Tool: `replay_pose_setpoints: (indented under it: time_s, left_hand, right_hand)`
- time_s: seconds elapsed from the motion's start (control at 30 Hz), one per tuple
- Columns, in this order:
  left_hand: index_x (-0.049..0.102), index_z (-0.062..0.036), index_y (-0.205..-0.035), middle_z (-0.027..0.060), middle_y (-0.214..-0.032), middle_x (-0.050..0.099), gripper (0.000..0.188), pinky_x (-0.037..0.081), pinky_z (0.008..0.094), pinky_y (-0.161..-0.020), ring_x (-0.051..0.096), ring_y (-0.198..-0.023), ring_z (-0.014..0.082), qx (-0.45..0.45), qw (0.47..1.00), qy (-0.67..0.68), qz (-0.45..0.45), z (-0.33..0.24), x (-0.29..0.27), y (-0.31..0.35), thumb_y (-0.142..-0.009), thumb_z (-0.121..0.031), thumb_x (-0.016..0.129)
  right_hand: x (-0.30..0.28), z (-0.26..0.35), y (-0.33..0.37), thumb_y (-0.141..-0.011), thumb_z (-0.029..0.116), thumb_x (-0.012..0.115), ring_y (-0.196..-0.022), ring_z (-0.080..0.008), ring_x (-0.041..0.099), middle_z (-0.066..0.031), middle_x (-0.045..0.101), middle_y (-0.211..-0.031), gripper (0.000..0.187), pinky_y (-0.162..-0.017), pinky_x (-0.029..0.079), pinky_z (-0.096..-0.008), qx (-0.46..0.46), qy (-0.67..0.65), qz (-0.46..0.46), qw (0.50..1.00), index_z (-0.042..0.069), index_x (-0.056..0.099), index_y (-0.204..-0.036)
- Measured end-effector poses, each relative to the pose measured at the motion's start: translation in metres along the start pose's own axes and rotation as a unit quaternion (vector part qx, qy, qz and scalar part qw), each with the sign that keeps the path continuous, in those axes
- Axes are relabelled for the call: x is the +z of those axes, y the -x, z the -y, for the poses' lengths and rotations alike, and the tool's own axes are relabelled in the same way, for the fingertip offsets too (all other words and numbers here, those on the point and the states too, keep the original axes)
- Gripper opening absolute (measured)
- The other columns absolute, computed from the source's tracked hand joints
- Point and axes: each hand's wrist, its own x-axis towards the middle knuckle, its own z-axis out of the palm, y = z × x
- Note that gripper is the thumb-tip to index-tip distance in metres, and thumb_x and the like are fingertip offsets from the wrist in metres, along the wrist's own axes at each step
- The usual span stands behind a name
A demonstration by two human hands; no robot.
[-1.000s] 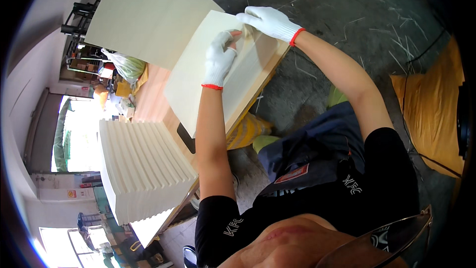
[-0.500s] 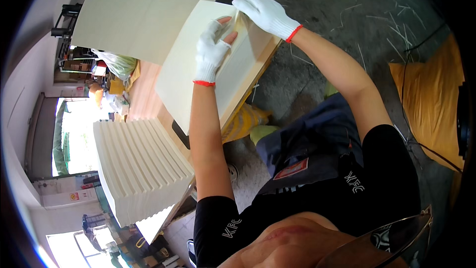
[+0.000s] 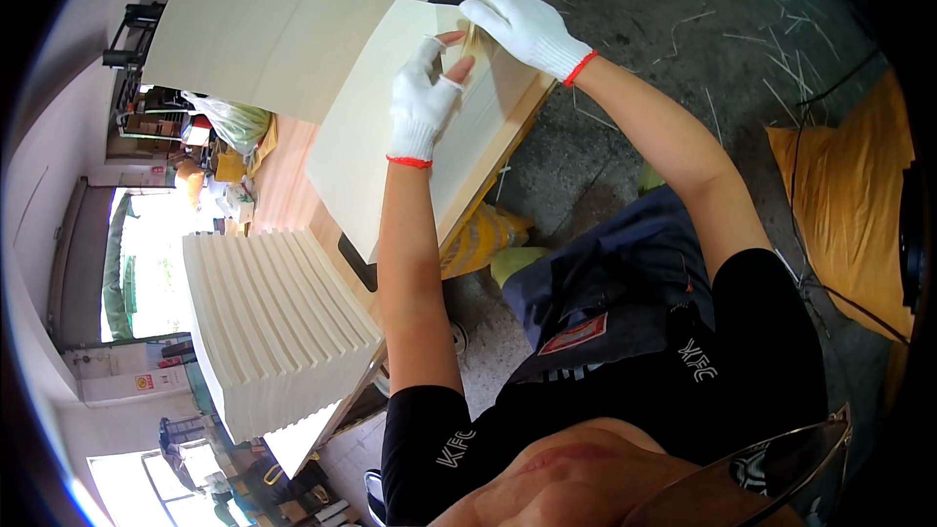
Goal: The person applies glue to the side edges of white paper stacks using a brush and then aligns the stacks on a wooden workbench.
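A thick stack of cream-white paper sheets (image 3: 361, 127) lies on the wooden table. At its far right corner my right hand (image 3: 527, 34), in a white knit glove with a red cuff, has its fingers closed over the sheet edges, which bend up there. Beside it is my left hand (image 3: 420, 102), gloved alike but with bare thumb and fingertip showing. Its thumb and forefinger are spread apart and touch the stack's edge near the lifted corner; the other fingers are partly hidden. The exact number of sheets in my right hand cannot be made out.
A second pile, layered in offset bundles (image 3: 283, 332), stands at the left on the table. Behind is a large pale sheet pile (image 3: 283, 20). A yellow sack (image 3: 483, 239) sits below the table edge; an orange-yellow sack (image 3: 849, 215) and cable are at right. Scraps litter the floor (image 3: 644, 59).
My left hand has shifted slightly to the right, its thumb and forefinger closer to the bent sheet edges. My right hand stays at the corner almost unmoved.
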Motion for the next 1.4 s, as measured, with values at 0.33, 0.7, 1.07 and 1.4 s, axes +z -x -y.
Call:
replay_pose_setpoints:
  time_s: [0.33, 0.7, 1.07, 1.4]
  left_hand:
    - [0.064, -0.0104, -0.127, 0.0076, -0.082, 0.064, 0.033, 0.048, 0.0305, -0.069, 0.057, -0.07, 0.014, 0.067, 0.993, -0.055, -0.077, 0.009, 0.003, -0.001, -0.094, -0.015, 0.066]
    - [0.065, -0.0103, -0.125, 0.0028, -0.069, 0.054, 0.032, 0.045, 0.0293, -0.058, 0.054, -0.059, 0.0106, -0.027, 0.999, -0.035, -0.012, -0.003, 0.003, 0.001, -0.093, -0.01, 0.066]
    - [0.066, -0.011, -0.119, 0.0077, -0.072, 0.061, 0.028, 0.047, 0.0321, -0.063, 0.056, -0.059, 0.0135, 0.066, 0.994, -0.067, -0.053, 0.014, 0.004, -0.005, -0.091, -0.014, 0.07]
    - [0.066, -0.0066, -0.117, 0.0029, -0.089, 0.059, 0.026, 0.045, 0.0266, -0.071, 0.051, -0.077, 0.0107, -0.025, 0.998, -0.035, -0.042, -0.008, 0.004, 0.002, -0.093, -0.014, 0.066]
  right_hand:
    - [-0.007, 0.004, 0.0, -0.103, 0.045, 0.039, -0.083, -0.036, 0.066, -0.0139, 0.068, -0.087, 0.038, -0.069, 0.049, -0.0483, 0.04, 0.003, 0.049, 0.998, 0.015, 0.062, -0.108]
    - [0.0, -0.003, 0.002, -0.103, 0.048, 0.042, -0.079, -0.0346, 0.066, -0.0123, 0.067, -0.082, 0.039, -0.067, 0.049, -0.0473, -0.049, 0.014, -0.011, 0.999, 0.015, 0.061, -0.108]
    - [-0.002, -0.003, -0.001, -0.103, 0.046, 0.041, -0.079, -0.0357, 0.066, -0.0138, 0.068, -0.085, 0.038, -0.068, 0.049, -0.049, 0.011, 0.007, 0.041, 0.999, 0.015, 0.061, -0.109]
    - [-0.007, 0.005, -0.002, -0.103, 0.045, 0.041, -0.079, -0.0343, 0.066, -0.0132, 0.067, -0.083, 0.037, -0.069, 0.049, -0.048, 0.051, -0.003, 0.07, 0.996, 0.014, 0.061, -0.107]
